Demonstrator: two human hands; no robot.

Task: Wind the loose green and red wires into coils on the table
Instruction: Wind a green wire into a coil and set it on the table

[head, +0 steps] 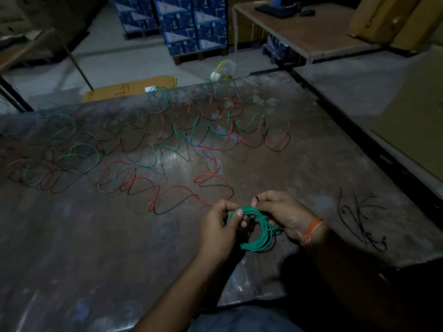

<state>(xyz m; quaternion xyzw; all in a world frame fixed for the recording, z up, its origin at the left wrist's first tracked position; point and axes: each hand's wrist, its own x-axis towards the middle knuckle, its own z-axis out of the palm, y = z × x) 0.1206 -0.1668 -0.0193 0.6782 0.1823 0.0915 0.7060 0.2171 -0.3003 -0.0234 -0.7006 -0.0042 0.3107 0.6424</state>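
Note:
A green wire coil (257, 238) of several turns hangs between my hands just above the near part of the dark table (96, 248). My left hand (219, 230) grips the coil's left side, thumb on top. My right hand (281, 212) holds its upper right side and pinches a thin dark tie end near the fingertips. Loose red wire (182, 188) snakes across the table right in front of my hands. More loose green wire (79, 149) and red loops lie tangled farther back and to the left.
A bunch of thin black ties (362, 219) lies on the table to my right. A small fan (224, 70) and a cardboard box (129, 88) sit on the floor beyond the far edge. Stacked blue cartons (191, 22) and a second table (318, 27) stand behind.

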